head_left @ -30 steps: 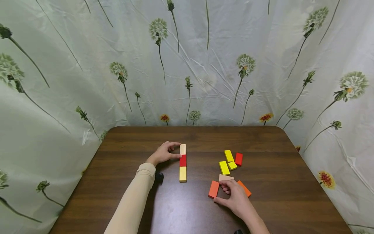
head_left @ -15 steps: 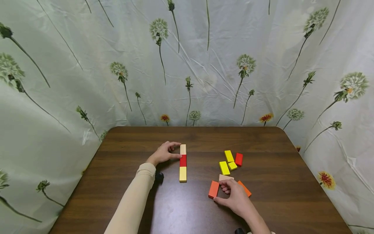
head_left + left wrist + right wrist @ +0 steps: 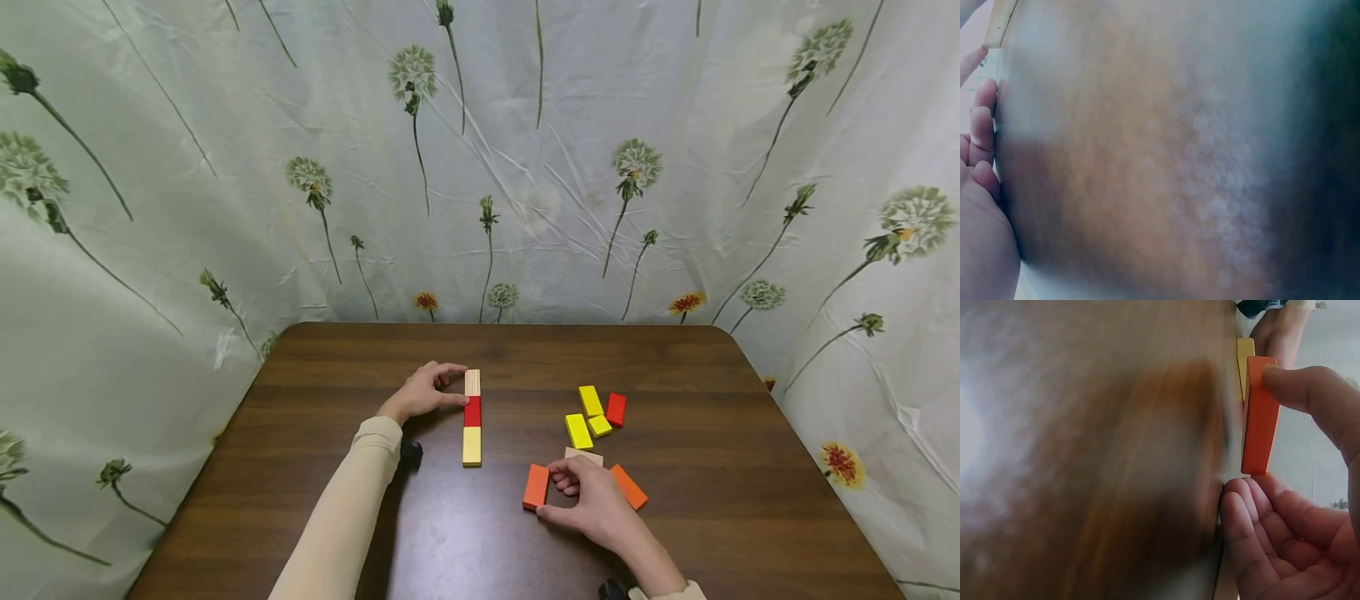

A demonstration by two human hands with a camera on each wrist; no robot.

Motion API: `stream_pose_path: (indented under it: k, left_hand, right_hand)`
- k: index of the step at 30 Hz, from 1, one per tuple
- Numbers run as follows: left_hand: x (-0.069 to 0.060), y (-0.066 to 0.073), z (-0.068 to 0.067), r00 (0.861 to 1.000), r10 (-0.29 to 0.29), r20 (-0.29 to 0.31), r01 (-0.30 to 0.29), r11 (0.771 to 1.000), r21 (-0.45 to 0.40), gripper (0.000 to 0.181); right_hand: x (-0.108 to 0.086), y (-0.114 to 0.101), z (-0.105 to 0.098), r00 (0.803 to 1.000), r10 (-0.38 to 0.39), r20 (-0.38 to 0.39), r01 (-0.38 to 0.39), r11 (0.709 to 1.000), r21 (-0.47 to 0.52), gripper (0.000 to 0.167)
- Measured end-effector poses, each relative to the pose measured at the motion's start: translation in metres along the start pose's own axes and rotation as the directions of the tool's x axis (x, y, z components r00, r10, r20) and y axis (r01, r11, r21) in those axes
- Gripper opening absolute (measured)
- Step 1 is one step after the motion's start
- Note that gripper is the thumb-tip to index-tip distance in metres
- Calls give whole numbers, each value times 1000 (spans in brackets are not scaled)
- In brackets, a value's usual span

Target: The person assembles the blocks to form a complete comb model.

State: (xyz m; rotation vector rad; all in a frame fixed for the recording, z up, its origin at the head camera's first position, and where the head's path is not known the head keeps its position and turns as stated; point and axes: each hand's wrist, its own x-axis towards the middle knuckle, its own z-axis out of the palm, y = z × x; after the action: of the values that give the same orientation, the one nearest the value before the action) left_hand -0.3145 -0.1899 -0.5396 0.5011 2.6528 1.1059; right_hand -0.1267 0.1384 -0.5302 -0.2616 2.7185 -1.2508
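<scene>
ten blocks (image 3: 536,487), two hands (image 3: 423,393) (image 3: 592,502), one table (image 3: 720,467)

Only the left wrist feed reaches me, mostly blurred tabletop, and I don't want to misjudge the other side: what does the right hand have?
Observer: The right hand grips an orange block.
Operator: Near the left hand I make out just one pale block end. Is there only one block there?
Observer: No, the head view shows three in a straight row: a striped pale block farthest from the person, a red block between, and a pale yellow block nearest.
</scene>
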Motion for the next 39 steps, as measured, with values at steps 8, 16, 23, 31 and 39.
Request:
stream_pose_path:
  k: [8,16,23,31,39]
  left_hand:
    - [0,0,1,1000,0,-5,0,1000,0,64]
    - [1,-1,1,1000,-9,-2,9,1000,-1,64]
    - [0,0,0,1000,-17,4,17,1000,-4,64]
    - [2,0,0,1000,-14,5,14,1000,-7,64]
    - [1,0,0,1000,-21,8,21,1000,-5,64]
  right_hand:
    - [8,-6,3,998,-52,26,52,999,3,56]
    - [14,-13,6,992,-119,38,120,993,-14,55]
    - [20,-22,13,983,-158,97,159,987,-5,54]
    - [25,-31,21,969,-207,133,208,978,10,53]
    - [31,-41,28,960,-238,147,242,970,-10,50]
